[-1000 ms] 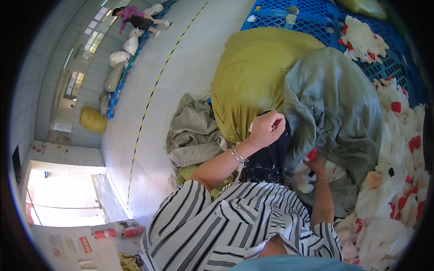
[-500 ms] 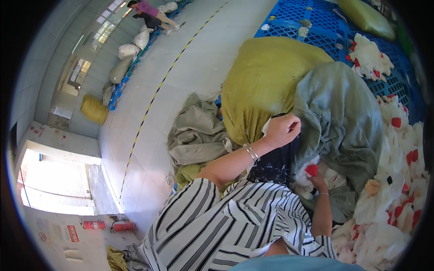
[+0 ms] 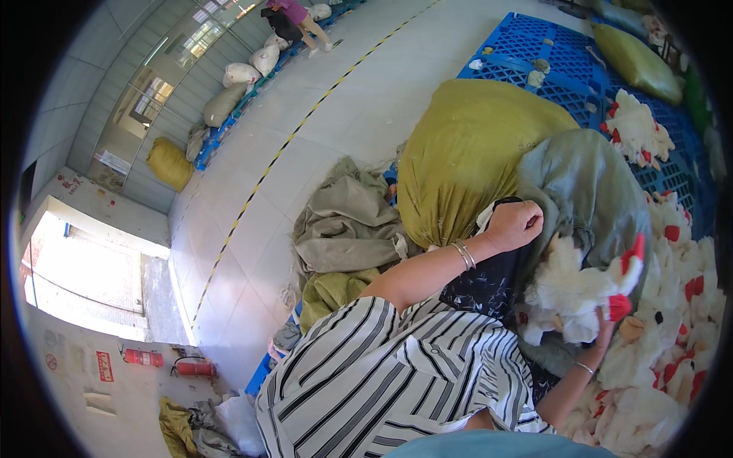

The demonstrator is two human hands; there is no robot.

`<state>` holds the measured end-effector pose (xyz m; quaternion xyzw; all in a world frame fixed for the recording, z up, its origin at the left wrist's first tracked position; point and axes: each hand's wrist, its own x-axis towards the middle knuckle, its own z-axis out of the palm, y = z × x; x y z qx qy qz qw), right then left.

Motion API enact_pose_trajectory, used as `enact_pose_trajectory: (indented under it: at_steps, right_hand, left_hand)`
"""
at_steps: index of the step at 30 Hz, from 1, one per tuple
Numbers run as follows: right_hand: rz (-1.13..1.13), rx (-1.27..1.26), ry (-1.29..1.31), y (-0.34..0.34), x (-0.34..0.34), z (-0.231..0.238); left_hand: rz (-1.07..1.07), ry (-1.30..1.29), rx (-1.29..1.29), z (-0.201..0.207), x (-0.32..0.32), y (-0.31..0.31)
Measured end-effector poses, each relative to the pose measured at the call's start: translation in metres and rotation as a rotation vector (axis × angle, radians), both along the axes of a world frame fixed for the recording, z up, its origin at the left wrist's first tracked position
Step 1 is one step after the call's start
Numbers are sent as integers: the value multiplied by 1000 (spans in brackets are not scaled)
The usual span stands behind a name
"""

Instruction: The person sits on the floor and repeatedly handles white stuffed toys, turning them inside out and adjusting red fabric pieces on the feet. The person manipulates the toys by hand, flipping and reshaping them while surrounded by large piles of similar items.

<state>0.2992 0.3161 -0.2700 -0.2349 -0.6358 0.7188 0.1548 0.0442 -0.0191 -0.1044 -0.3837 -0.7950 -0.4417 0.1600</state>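
My right hand (image 3: pixel 599 340) grips a floppy white plush piece with red parts (image 3: pixel 574 284), perhaps an unstuffed plush chicken, by a red end. The piece hangs over the mouth of a grey-green sack (image 3: pixel 588 179) that stands between my arms. My left hand (image 3: pixel 516 227) is closed in a loose fist at the sack's left edge; what is in its fingers, if anything, is hidden. Just beyond that hand stands a full olive-yellow sack (image 3: pixel 477 137), gathered at its lower end. More white and red plush pieces (image 3: pixel 679 305) lie heaped along my right side.
Crumpled grey sacks (image 3: pixel 343 214) lie to my left. Blue plastic pallets (image 3: pixel 527 46) spread at the far right, with another yellow sack (image 3: pixel 637 65). A striped line (image 3: pixel 282 149) crosses the tiled floor. A person (image 3: pixel 301 23) stands near sacks along the wall; fire extinguishers (image 3: pixel 195 368) are at lower left.
My right hand has come up and to the right out of the grey-green sack's mouth, bringing the plush piece into view. My left hand stays closed by the sack. The view has shifted slightly.
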Motion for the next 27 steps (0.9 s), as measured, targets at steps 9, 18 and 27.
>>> enact_pose_trajectory:
  at_steps: [9,18,27]
  right_hand:
    - [-433,-166,312,-15,65,98]
    - [175,926,-16,-62,4,203]
    - [341,1417,963,-206,-96,442]
  left_hand:
    - [-56,-36,-73,-7,8,7]
    - [-347,-577,83,-14,20,35]
    - [-1296,-948,366,253,93,-59]
